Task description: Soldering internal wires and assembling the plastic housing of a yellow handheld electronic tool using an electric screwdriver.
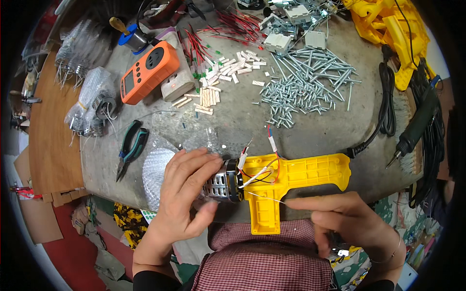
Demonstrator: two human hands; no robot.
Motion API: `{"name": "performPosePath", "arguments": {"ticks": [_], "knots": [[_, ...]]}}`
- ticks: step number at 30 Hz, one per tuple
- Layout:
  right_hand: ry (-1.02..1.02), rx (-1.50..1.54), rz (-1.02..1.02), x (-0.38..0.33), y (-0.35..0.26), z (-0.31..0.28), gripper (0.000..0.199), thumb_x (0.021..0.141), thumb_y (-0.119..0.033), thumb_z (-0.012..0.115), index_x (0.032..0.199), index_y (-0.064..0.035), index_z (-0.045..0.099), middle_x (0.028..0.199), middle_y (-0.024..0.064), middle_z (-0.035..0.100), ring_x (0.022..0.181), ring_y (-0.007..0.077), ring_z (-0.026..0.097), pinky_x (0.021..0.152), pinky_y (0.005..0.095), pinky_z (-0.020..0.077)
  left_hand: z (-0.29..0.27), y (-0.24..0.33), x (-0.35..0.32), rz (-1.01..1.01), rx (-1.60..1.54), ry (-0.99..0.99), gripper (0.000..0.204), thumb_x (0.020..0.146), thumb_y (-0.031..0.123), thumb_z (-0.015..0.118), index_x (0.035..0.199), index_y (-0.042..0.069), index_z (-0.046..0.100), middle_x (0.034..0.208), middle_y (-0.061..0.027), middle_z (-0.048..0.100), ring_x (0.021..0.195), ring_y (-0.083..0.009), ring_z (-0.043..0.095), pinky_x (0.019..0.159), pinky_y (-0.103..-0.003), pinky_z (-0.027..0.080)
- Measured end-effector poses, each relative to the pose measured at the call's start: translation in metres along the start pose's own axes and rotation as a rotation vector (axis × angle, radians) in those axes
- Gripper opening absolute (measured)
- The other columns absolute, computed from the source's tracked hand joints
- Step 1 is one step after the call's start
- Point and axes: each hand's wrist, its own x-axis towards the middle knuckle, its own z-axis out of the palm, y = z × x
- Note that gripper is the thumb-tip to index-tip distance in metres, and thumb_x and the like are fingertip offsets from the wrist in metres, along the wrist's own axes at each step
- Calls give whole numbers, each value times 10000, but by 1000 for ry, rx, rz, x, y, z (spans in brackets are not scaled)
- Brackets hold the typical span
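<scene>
A yellow plastic shell half [315,172] lies with its ribbed inside facing up, its grip toward me. A perforated metal cylinder [221,182] with a dark ring extends from its left end. My left hand [187,182] is closed over the cylinder's left part, thumb apart on the near side. Clear bubble wrap [158,169] lies under and beside that hand. Red, blue and black wires with white sleeves [273,144] rise out of the shell. My right hand [342,216] stretches its index finger to the tip of a thin white wire [264,196]; the other fingers are loosely bent below.
Pliers [130,150] lie left of the bubble wrap. Behind are an orange meter [149,72], white sleeve pieces [233,68] and a heap of screws [306,82]. A soldering iron [412,123] and black cable [387,102] lie right; yellow shells [388,29] are at far right.
</scene>
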Motion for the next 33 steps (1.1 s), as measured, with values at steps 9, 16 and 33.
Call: {"name": "performPosePath", "arguments": {"ticks": [9, 16, 33], "knots": [[382, -1134, -688, 34, 17, 23, 526, 849, -129, 592, 1375, -141, 570, 673, 43, 583, 501, 147, 574, 480, 282, 469, 4, -1, 2, 26, 70, 8, 656, 741, 401, 770, 1256, 40, 586, 1200, -143, 598, 1132, -336, 568, 1037, -523, 349], [382, -1533, -494, 37, 5, 34, 555, 815, -144, 584, 1367, -200, 588, 654, 23, 531, 498, 170, 561, 457, 320, 483, 6, 0, 4, 43, 67, -1, 596, 776, 382, 744, 1254, 62, 590, 1156, -143, 600, 1085, -330, 581, 1003, -519, 370], [-162, 0, -270, 25, 43, 80, 908, 998, -175, 542, 1515, -6, -185, 866, 144, 681, 812, 154, 655, 786, 307, 501, 18, 0, -4, 57, 101, 144, 580, 827, 361, 724, 1272, 19, 575, 1259, -205, 558, 1146, -371, 555, 987, -440, 429]]}}
